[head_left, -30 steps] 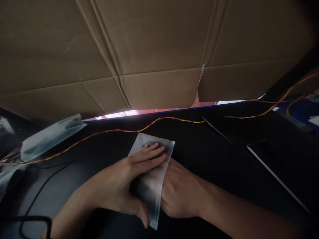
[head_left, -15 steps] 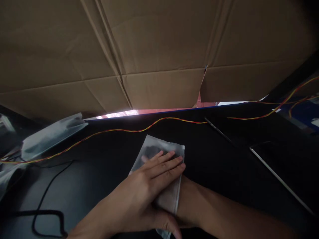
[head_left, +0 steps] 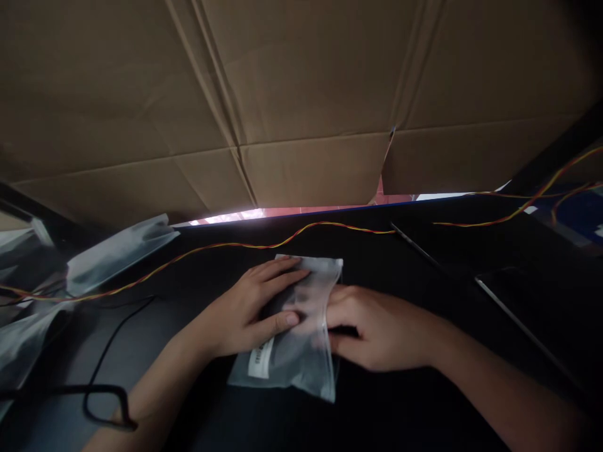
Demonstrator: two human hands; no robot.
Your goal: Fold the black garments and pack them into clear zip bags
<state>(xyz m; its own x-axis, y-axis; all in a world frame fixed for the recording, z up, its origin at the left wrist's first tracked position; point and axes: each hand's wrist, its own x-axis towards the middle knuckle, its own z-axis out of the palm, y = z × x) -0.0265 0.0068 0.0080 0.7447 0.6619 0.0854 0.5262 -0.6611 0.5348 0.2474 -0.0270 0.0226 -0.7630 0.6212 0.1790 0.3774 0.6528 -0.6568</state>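
A frosted zip bag [head_left: 301,370] with a white printed label [head_left: 260,359] lies on the dark tabletop, its zip edge facing right. My left hand [head_left: 249,307] rests flat over the bag's left part, fingers stretched out and thumb apart. From the right, my right hand [head_left: 377,326] reaches into the bag's mouth. Its fingers show blurrily through the plastic, stretched out, with a gap between thumb and forefinger. I make out nothing held in them. What lies under my left hand is hidden.
Brown cardboard [head_left: 311,169] stands behind the table. A red-yellow twisted wire [head_left: 235,245] crosses the back. More plastic bags [head_left: 117,254] and a black cable [head_left: 108,345] lie left. Two flat dark devices with shiny edges, one nearer [head_left: 518,333], lie right.
My right hand has drawn back to the right, leaving just its fingers in the bag. My left hand has shifted left and up along it. The label has come into view.
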